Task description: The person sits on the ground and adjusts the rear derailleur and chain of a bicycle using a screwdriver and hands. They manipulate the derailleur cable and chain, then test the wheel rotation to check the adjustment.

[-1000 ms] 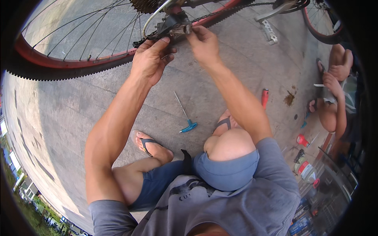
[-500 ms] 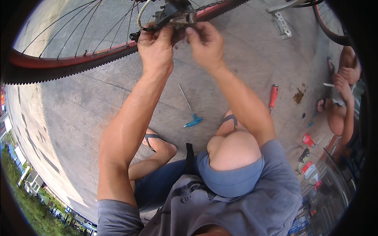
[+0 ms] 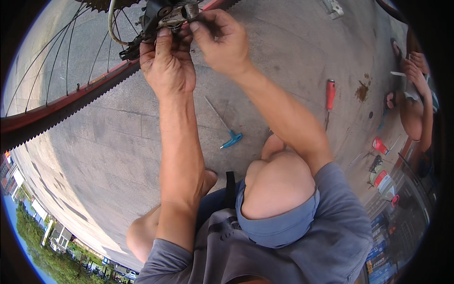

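Derailleur point(image 3: 163, 16) hangs beside the red-rimmed bicycle wheel point(image 3: 66, 102) at top; both arms reach up, left hand point(image 3: 168, 64) curled gripping its body, right hand point(image 3: 220, 40) pinching its upper bolt.

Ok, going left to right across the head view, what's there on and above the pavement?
Bicycle wheel → left hand on the rear derailleur → right hand → blue-handled T wrench → red-handled screwdriver → another person's hand at the right edge.
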{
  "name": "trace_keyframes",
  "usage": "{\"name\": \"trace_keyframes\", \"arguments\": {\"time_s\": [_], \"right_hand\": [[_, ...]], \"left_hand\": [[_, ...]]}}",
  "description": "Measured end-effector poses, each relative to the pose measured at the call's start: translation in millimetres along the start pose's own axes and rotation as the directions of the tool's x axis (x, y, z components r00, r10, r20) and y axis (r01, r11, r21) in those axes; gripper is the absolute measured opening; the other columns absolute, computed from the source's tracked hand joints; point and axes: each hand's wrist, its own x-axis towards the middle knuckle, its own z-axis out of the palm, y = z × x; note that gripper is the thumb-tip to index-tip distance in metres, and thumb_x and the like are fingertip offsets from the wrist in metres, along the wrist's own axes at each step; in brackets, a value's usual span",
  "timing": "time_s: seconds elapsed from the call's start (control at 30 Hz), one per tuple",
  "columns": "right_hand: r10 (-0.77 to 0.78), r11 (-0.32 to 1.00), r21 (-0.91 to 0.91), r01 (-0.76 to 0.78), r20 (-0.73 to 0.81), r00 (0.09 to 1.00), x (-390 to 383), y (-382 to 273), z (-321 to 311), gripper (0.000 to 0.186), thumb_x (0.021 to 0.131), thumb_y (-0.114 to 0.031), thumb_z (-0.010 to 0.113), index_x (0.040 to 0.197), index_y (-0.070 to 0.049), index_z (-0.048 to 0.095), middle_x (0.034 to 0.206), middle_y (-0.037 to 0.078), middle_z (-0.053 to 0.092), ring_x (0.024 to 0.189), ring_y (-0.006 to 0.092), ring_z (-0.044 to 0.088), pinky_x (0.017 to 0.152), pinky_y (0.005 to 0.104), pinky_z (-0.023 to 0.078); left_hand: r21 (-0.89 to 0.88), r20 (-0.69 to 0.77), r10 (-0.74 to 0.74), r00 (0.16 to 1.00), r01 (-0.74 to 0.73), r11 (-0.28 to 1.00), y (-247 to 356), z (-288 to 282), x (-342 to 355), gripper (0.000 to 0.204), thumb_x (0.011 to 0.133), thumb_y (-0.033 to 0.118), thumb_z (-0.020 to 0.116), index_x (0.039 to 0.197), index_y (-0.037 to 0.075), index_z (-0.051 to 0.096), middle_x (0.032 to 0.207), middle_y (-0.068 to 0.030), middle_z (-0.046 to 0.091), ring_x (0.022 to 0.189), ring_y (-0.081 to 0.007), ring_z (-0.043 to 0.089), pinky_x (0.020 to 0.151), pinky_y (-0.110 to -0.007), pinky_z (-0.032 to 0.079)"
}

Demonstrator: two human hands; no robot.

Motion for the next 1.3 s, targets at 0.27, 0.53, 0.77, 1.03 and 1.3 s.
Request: {"name": "trace_keyframes", "arguments": {"time_s": [0.27,0.53,0.77,1.03,1.3], "right_hand": [[-0.348,0.916,-0.235,0.324,-0.067,0.935,6,-2,-11,0.018,0.072,-0.014,0.076,0.079,-0.002,0.064,0.074,0.010,0.064,0.068,0.0265,0.064,0.060,0.0343,0.051],[-0.401,0.913,-0.163,0.375,-0.179,0.898,11,17,4,0.019,0.072,-0.018,0.075,0.076,-0.006,0.060,0.073,0.009,0.061,0.071,0.0293,0.062,0.062,0.0380,0.049],[-0.039,0.997,0.066,0.049,-0.140,0.989,7,8,10,0.017,0.073,-0.016,0.072,0.081,-0.003,0.064,0.074,0.012,0.066,0.066,0.0277,0.066,0.058,0.0337,0.051],[0.229,0.931,0.264,-0.253,0.118,0.966,26,9,7,0.016,0.078,-0.016,0.071,0.083,-0.001,0.067,0.075,0.010,0.069,0.068,0.0182,0.068,0.061,0.0287,0.052],[0.182,0.943,0.219,-0.251,0.294,0.938,31,18,-20,0.020,0.081,-0.019,0.073,0.087,0.000,0.067,0.075,0.007,0.070,0.069,0.0101,0.066,0.062,0.0238,0.051]], "left_hand": [[0.127,-0.035,0.086,0.996,-0.080,0.989,-4,5,6,0.022,0.093,0.006,0.057,0.114,0.008,0.051,0.102,-0.0104,0.064,0.079,-0.0178,0.061,0.069,-0.029,0.054],[0.368,-0.161,0.156,0.974,-0.088,0.925,-11,7,4,0.031,0.098,0.020,0.048,0.120,0.000,0.056,0.115,-0.0127,0.061,0.106,-0.0238,0.059,0.095,-0.037,0.048],[0.390,-0.251,0.123,0.960,-0.016,0.921,1,-2,5,0.030,0.099,0.019,0.045,0.116,-0.002,0.057,0.109,-0.0138,0.063,0.105,-0.0217,0.060,0.094,-0.037,0.049],[-0.138,0.036,-0.366,0.930,0.368,0.920,18,1,4,0.024,0.098,0.018,0.046,0.109,0.000,0.056,0.089,-0.0053,0.060,0.080,-0.0138,0.056,0.083,-0.030,0.050],[0.011,-0.124,-0.170,0.978,0.172,0.985,9,18,-10,0.020,0.094,0.014,0.050,0.108,0.000,0.054,0.096,-0.0071,0.056,0.081,-0.0162,0.046,0.071,-0.030,0.040]]}}
